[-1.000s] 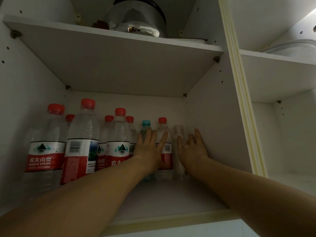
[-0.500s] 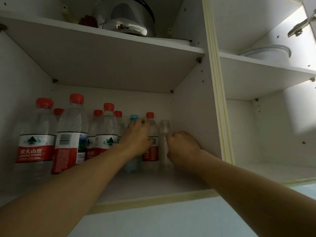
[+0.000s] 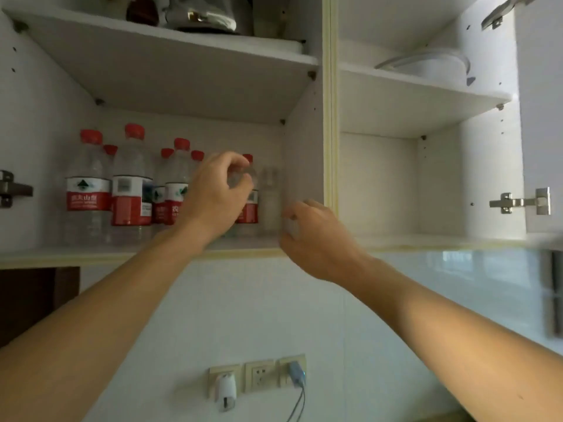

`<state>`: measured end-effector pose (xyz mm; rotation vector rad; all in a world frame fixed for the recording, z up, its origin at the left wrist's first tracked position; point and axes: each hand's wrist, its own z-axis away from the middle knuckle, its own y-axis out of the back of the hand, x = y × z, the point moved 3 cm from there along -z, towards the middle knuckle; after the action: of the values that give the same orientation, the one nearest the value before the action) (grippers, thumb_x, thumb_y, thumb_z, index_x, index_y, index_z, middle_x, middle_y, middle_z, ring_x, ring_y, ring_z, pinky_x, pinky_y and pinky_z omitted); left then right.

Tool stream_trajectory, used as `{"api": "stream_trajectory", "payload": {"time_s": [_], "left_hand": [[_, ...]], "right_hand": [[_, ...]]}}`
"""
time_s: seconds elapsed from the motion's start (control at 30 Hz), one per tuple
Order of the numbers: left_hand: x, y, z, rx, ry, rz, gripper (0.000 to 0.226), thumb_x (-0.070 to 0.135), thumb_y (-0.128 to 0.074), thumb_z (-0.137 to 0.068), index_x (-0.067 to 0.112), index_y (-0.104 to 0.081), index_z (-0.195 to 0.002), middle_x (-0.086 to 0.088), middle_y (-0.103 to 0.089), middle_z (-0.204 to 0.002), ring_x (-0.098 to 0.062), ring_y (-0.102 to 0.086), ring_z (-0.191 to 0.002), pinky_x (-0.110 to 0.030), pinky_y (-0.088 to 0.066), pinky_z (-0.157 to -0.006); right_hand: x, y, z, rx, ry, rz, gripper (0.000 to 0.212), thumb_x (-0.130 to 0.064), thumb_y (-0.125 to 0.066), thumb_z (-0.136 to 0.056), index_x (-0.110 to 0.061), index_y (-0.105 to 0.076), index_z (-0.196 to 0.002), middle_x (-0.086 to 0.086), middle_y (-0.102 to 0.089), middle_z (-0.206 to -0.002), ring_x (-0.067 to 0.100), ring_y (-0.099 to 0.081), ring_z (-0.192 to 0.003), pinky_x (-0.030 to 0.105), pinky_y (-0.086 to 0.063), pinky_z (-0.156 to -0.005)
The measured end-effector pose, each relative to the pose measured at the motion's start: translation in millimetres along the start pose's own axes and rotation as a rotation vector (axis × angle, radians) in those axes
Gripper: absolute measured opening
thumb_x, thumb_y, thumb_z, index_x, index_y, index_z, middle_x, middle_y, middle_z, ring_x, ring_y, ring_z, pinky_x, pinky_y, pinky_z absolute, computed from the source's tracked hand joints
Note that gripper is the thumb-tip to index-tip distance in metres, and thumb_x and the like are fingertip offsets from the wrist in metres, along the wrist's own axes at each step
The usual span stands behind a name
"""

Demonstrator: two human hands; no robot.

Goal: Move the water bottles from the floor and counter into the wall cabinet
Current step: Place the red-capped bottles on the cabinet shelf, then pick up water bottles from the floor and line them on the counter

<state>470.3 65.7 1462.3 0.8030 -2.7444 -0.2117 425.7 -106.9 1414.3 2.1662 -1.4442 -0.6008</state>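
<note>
Several clear water bottles (image 3: 131, 184) with red caps and red-and-white labels stand upright on the lower shelf (image 3: 91, 252) of the open wall cabinet. One red-capped bottle (image 3: 249, 205) and a clear uncapped bottle (image 3: 269, 199) stand at the row's right end. My left hand (image 3: 216, 193) hovers in front of that end, fingers loosely curled, holding nothing. My right hand (image 3: 316, 239) is at the shelf's front edge, fingers curled, empty. A blue-capped bottle seen earlier is hidden behind my left hand.
A metal kettle (image 3: 207, 13) sits on the upper shelf. The right cabinet compartment holds a white lidded container (image 3: 426, 67) up high. Door hinges (image 3: 521, 202) stick out at both sides. Wall sockets (image 3: 259, 376) with plugs sit on the tiled wall below.
Both hands have let go of the bottles and pulled back out of the shelf toward me. The camera has tilted down and backed away, showing the tiled wall and sockets.
</note>
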Motion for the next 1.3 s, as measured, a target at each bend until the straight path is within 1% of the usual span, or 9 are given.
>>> {"api": "stream_trajectory", "payload": {"time_s": [0.23,0.37,0.47,0.6,0.67,0.8,1.0,1.2,1.3], "left_hand": [[19.3,-4.7,129.4,-0.033,0.237,0.057,0.017,0.022,-0.059,-0.099,0.019,-0.065,-0.114,0.005,-0.065,-0.109,0.003,-0.057,-0.095,-0.003,-0.043,-0.079],[23.8,-4.2,192.8,-0.093,0.405,0.098,0.018,0.025,-0.057,-0.1,0.018,-0.065,-0.114,0.009,-0.065,-0.1,-0.009,-0.063,-0.091,-0.029,-0.058,-0.076],[32.0,-2.3,237.7,-0.135,0.543,0.173,0.015,0.027,-0.057,-0.099,0.02,-0.065,-0.11,0.001,-0.069,-0.091,-0.008,-0.063,-0.073,-0.027,-0.056,-0.059],[45.5,-4.0,304.5,-0.144,0.702,0.329,0.015,0.027,-0.058,-0.099,0.017,-0.067,-0.107,0.002,-0.072,-0.081,-0.007,-0.062,-0.063,-0.028,-0.055,-0.055],[53.3,-11.6,345.4,-0.175,0.811,0.417,0.015,0.027,-0.058,-0.099,0.017,-0.067,-0.106,0.004,-0.073,-0.077,-0.006,-0.062,-0.062,-0.024,-0.054,-0.055],[74.7,-25.6,438.1,-0.338,0.976,0.541,0.013,0.029,-0.059,-0.099,0.02,-0.067,-0.102,0.004,-0.074,-0.078,-0.006,-0.063,-0.062,-0.021,-0.053,-0.057],[121.5,-18.2,572.9,-0.613,1.071,0.627,0.014,0.031,-0.06,-0.1,0.021,-0.069,-0.096,0.001,-0.073,-0.078,-0.012,-0.061,-0.061,-0.027,-0.05,-0.053],[160.9,-0.5,694.0,-0.831,1.139,0.627,0.01,0.028,-0.06,-0.1,0.023,-0.068,-0.097,0.005,-0.071,-0.076,-0.005,-0.062,-0.062,-0.018,-0.046,-0.055],[164.5,2.1,763.4,-0.95,1.202,0.522,0.004,0.028,-0.063,-0.099,0.03,-0.066,-0.101,0.01,-0.072,-0.078,-0.006,-0.065,-0.065,-0.025,-0.052,-0.057]], "right_hand": [[8.7,-47.5,132.0,-0.033,-0.132,-0.46,0.033,-0.025,-0.063,-0.095,-0.019,-0.064,-0.127,-0.009,-0.062,-0.12,0.003,-0.057,-0.109,0.018,-0.049,-0.094],[6.7,-69.5,188.6,-0.135,-0.273,-0.608,0.028,-0.023,-0.063,-0.093,-0.021,-0.067,-0.121,-0.011,-0.067,-0.111,0.0,-0.062,-0.104,0.014,-0.052,-0.084],[7.6,-70.0,227.3,-0.184,-0.415,-0.653,0.023,-0.024,-0.063,-0.091,-0.026,-0.07,-0.113,-0.014,-0.071,-0.098,-0.005,-0.064,-0.095,0.003,-0.044,-0.069],[11.2,-51.9,291.5,-0.234,-0.542,-0.677,0.02,-0.022,-0.064,-0.094,-0.023,-0.071,-0.113,-0.011,-0.074,-0.096,0.005,-0.071,-0.092,0.034,-0.059,-0.086],[14.2,-41.4,332.0,-0.212,-0.632,-0.692,0.019,-0.02,-0.063,-0.095,-0.022,-0.07,-0.113,-0.008,-0.077,-0.092,0.01,-0.073,-0.088,0.04,-0.062,-0.084],[7.4,-29.1,430.1,-0.132,-0.825,-0.711,0.02,-0.011,-0.061,-0.096,-0.019,-0.069,-0.112,-0.008,-0.077,-0.087,0.009,-0.075,-0.079,0.023,-0.061,-0.07],[-16.5,-35.0,587.8,-0.138,-1.143,-0.716,0.019,-0.007,-0.062,-0.095,-0.022,-0.072,-0.103,0.0,-0.078,-0.084,0.017,-0.075,-0.077,0.027,-0.061,-0.068],[-23.4,-53.4,720.8,-0.361,-1.329,-0.605,0.02,-0.009,-0.058,-0.098,-0.019,-0.068,-0.112,-0.003,-0.076,-0.084,0.011,-0.073,-0.076,0.024,-0.061,-0.069],[-14.4,-76.7,783.1,-0.523,-1.382,-0.563,0.02,-0.011,-0.056,-0.1,-0.016,-0.067,-0.117,-0.003,-0.074,-0.084,0.007,-0.072,-0.076,0.02,-0.059,-0.066]]}}
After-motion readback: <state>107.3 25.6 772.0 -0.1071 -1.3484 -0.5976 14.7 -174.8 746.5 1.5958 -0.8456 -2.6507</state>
